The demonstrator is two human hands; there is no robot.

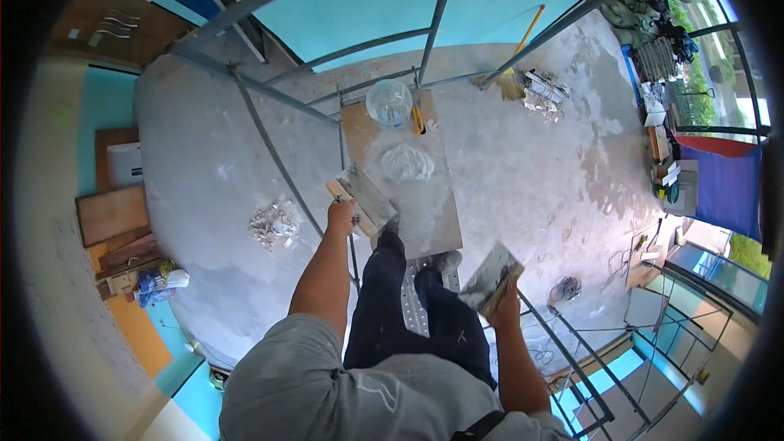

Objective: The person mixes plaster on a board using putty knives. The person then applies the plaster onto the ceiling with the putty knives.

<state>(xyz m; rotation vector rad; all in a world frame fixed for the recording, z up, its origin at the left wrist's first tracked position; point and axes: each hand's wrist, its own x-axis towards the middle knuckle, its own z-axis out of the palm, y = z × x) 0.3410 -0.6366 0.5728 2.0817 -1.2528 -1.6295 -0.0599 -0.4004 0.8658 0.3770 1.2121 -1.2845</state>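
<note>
My left hand (341,214) is closed round a plastering trowel (367,200) with a long rectangular blade, held out over the near left side of a board. My right hand (506,308) grips a second plastering trowel (492,273), its blade smeared grey, beside my right leg. A heap of wet white plaster (407,162) lies on the board (429,212), beyond both trowels. Farther along the board stands a clear plastic bucket (389,103). A yellow-and-black hand tool (419,121) rests against its right side; its exact kind is unclear.
I stand on a perforated metal scaffold plank (415,302), with grey scaffold tubes (282,151) around me. Down on the floor lie a rubble heap (273,224), a broom (513,82) beside scraps, and a coil of wire (566,288). Wood panels (114,214) lean at the left wall.
</note>
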